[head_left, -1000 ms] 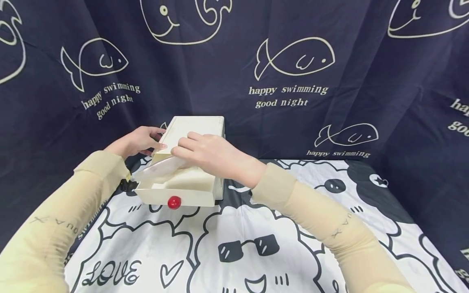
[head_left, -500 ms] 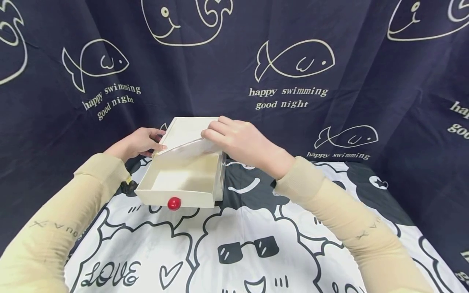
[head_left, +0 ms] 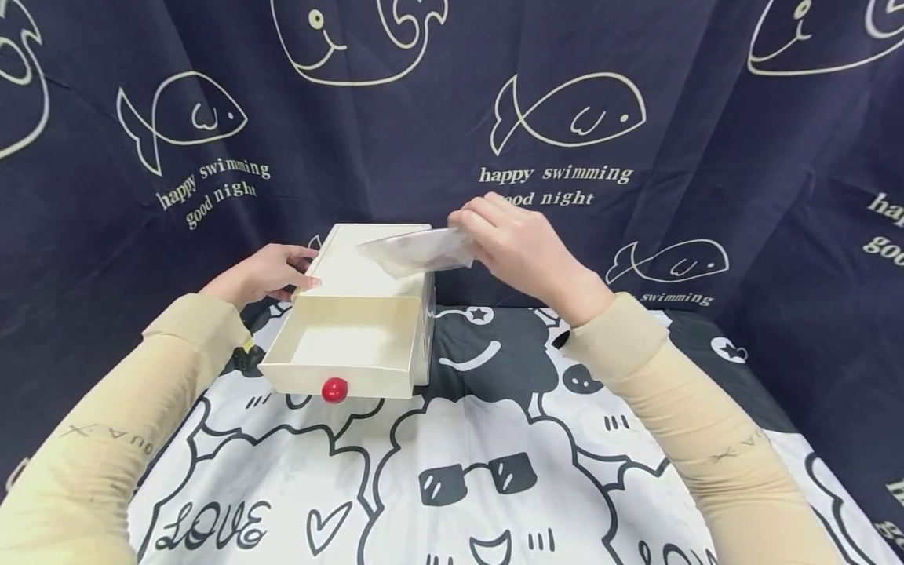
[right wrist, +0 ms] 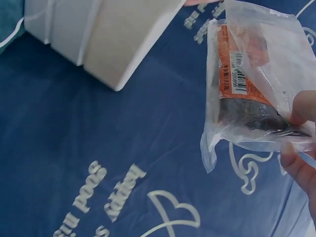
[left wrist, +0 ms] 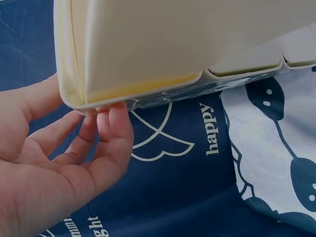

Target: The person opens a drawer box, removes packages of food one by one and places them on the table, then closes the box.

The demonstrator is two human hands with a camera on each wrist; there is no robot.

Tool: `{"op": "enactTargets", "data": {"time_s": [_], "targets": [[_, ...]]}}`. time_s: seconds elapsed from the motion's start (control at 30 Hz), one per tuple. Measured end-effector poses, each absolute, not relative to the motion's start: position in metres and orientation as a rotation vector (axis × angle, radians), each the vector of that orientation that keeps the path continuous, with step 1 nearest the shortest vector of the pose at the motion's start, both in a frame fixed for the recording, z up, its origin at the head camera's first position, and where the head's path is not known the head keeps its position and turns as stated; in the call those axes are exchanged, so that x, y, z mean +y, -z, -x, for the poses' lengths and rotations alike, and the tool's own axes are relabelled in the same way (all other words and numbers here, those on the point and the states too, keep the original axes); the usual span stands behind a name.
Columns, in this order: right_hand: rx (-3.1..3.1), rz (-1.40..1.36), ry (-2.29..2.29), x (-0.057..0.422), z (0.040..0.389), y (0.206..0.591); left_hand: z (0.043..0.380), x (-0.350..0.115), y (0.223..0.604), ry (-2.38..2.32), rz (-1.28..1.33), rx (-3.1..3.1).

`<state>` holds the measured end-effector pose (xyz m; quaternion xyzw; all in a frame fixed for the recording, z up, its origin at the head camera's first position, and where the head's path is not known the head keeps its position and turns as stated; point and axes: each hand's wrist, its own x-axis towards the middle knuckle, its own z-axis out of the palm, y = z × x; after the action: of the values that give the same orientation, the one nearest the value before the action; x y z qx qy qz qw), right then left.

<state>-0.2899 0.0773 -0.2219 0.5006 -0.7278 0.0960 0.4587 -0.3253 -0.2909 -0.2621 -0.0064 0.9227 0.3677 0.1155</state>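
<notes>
My right hand [head_left: 519,247] pinches a clear plastic packet [head_left: 417,251] by its edge, above the right side of a cream drawer cabinet [head_left: 346,259]. In the right wrist view, dark contents and an orange label [right wrist: 227,74] with a barcode show through the packet. What the contents are, I cannot tell. A drawer [head_left: 377,382] with a red round knob [head_left: 335,390] is pulled out from the cabinet's front, its inside bare. My left hand [head_left: 271,271] grips the cabinet's left edge, thumb near the top and fingers along the side.
The cabinet stands on a white and black cartoon-print cloth [head_left: 311,471]. Behind it hangs a navy curtain [head_left: 452,157] printed with fish. More cabinet compartments [left wrist: 247,64] show below the top one in the left wrist view.
The right hand has lifted the packet from over the drawer, moving it up and to the right. The left hand, cabinet and drawer have stayed in place.
</notes>
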Motion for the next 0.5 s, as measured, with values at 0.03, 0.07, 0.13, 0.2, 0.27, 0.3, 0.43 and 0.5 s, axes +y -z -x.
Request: {"op": "enactTargets", "data": {"time_s": [0.03,0.07,0.13,0.2,0.27,0.3,0.43,0.5], "targets": [[-1.799,-1.225,-0.233,0.081,0.293,0.223,0.325,-0.291,0.262,-1.073,0.017,2.707],[-1.805,-1.215,-0.227,0.084,0.296,0.224,0.326,-0.291,0.262,-1.069,0.014,2.711],[-1.822,-1.196,-0.221,0.091,0.301,0.227,0.326,-0.292,0.262,-1.067,0.015,2.715],[-1.838,-1.167,-0.221,0.097,0.307,0.231,0.326,-0.292,0.263,-1.071,0.016,2.716],[-1.851,-1.13,-0.228,0.103,0.312,0.236,0.326,-0.293,0.263,-1.071,0.016,2.716],[-1.858,-1.111,-0.239,0.106,0.314,0.239,0.326,-0.293,0.264,-1.073,0.017,2.716],[-1.872,-1.055,-0.27,0.117,0.323,0.252,0.326,-0.292,0.264,-1.075,0.007,2.718],[-1.878,-1.036,-0.272,0.122,0.327,0.259,0.326,-0.292,0.264,-1.079,0.001,2.715]]}}
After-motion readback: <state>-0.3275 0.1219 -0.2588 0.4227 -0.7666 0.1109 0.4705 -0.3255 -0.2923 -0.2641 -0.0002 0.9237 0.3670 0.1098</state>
